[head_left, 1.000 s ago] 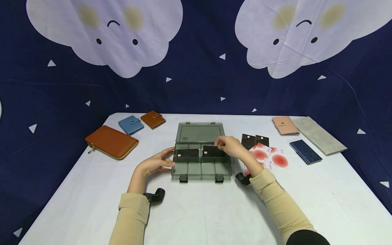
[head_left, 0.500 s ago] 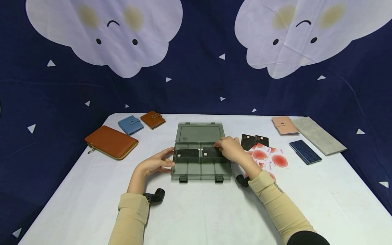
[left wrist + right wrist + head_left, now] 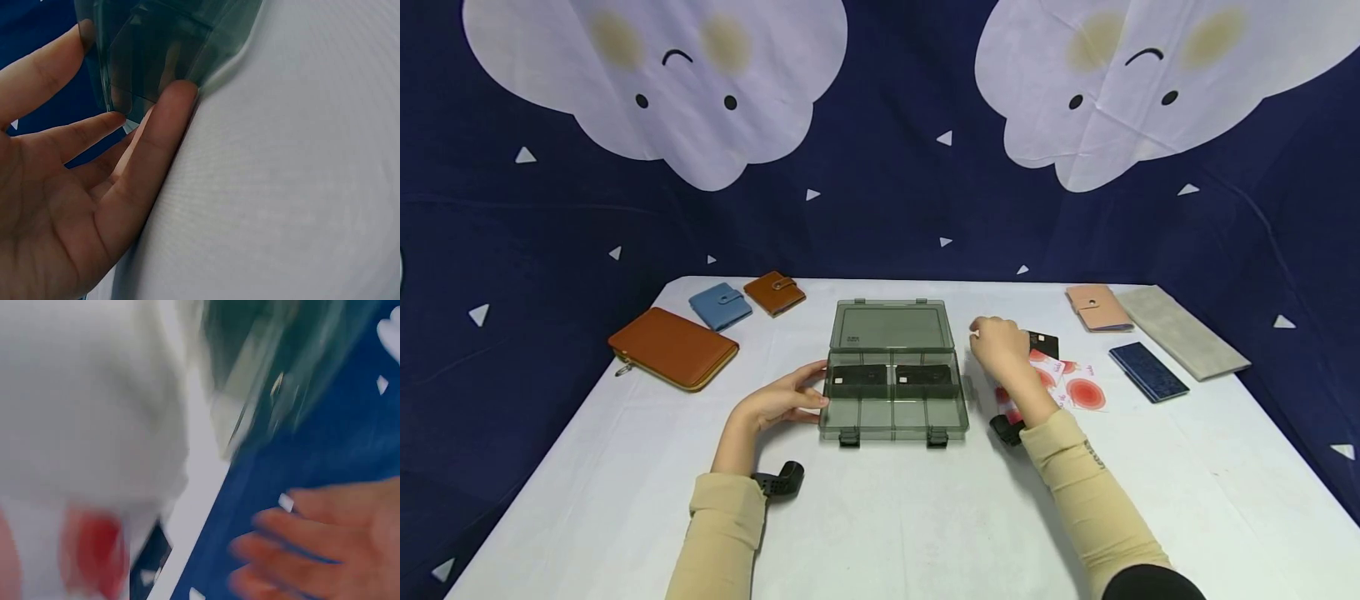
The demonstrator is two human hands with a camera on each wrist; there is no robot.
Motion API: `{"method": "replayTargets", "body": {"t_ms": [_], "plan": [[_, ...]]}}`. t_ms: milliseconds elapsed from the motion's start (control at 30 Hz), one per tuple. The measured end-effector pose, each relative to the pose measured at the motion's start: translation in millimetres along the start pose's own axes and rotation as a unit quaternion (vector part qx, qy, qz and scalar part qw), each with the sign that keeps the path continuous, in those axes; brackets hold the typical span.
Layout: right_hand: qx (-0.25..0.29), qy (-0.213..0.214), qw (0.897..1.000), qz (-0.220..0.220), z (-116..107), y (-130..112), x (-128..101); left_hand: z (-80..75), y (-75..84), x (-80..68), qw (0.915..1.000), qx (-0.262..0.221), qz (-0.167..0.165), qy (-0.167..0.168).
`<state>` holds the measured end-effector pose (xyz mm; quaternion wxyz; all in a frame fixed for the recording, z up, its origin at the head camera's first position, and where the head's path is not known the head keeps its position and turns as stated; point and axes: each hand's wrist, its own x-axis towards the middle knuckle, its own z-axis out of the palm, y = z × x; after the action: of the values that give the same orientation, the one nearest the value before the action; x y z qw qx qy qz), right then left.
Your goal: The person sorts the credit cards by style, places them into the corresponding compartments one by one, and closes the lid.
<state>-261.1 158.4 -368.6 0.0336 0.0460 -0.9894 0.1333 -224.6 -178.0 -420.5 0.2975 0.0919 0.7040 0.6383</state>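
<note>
Smoky translucent organizer box (image 3: 892, 392) is seen at the middle of the tabletop (image 3: 880, 517), lid folded back flat toward the far edge. Two black cards are laid flat in its far row of compartments: left card (image 3: 858, 379), right card (image 3: 925, 376). The near row of compartments looks bare.

Left hand (image 3: 778, 404) is rested against the box's left wall; fingers are straight and loosely spread, and fingertips (image 3: 178, 100) are pressed on the wall's lower corner in the left wrist view. Nothing is pinched.

Right hand (image 3: 997, 346) is held just off the box's right far corner, over the loose black cards (image 3: 1042, 342) and beside the red-and-white cards (image 3: 1071, 387) spread toward the right edge. Its grip is relaxed and open; in the right wrist view the fingers (image 3: 294, 534) are seen straight and holding nothing, though that view is blurred. Contact with the loose cards cannot be told.

Toward the left far corner: large tan zip wallet (image 3: 673, 347), blue wallet (image 3: 721, 305), small brown wallet (image 3: 775, 292). Toward the right far corner: pink wallet (image 3: 1098, 307), grey long wallet (image 3: 1182, 332), dark blue wallet (image 3: 1147, 372).
</note>
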Motion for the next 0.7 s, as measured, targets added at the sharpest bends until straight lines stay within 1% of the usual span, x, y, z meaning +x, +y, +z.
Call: {"method": "replayTargets", "body": {"t_ms": [33,100,167,233,333,433,500,633,667,700], "plan": [[-0.022,-0.027,0.999,0.031,-2,4,2,-0.1,0.0,0.2,1.0,0.001,0.0,0.0],[-0.059,-0.093,0.991,0.073,-4,12,6,-0.4,-0.2,0.5,1.0,0.001,0.0,-0.001],[-0.081,-0.149,0.981,0.097,-3,19,10,-0.4,-0.4,0.7,1.0,-0.001,0.0,-0.002],[-0.088,-0.18,0.974,0.109,-1,24,14,-0.3,-0.5,0.8,1.0,-0.001,0.0,-0.003],[-0.091,-0.198,0.969,0.112,4,28,18,0.0,-0.2,0.6,1.0,-0.001,0.0,-0.005],[-0.086,-0.203,0.971,0.096,7,30,22,0.5,0.2,0.5,1.0,0.0,0.001,-0.005],[-0.079,-0.204,0.973,0.078,8,31,23,0.7,0.4,0.5,1.0,0.001,0.0,-0.004],[-0.043,-0.204,0.977,0.04,7,36,28,0.1,0.0,0.9,1.0,0.002,0.0,-0.004],[-0.03,-0.206,0.978,0.031,7,40,32,-0.3,-0.2,1.0,1.0,0.002,0.0,-0.004],[-0.009,-0.191,0.981,0.013,15,51,40,-0.7,-0.4,1.0,1.0,0.002,0.0,-0.004]]}}
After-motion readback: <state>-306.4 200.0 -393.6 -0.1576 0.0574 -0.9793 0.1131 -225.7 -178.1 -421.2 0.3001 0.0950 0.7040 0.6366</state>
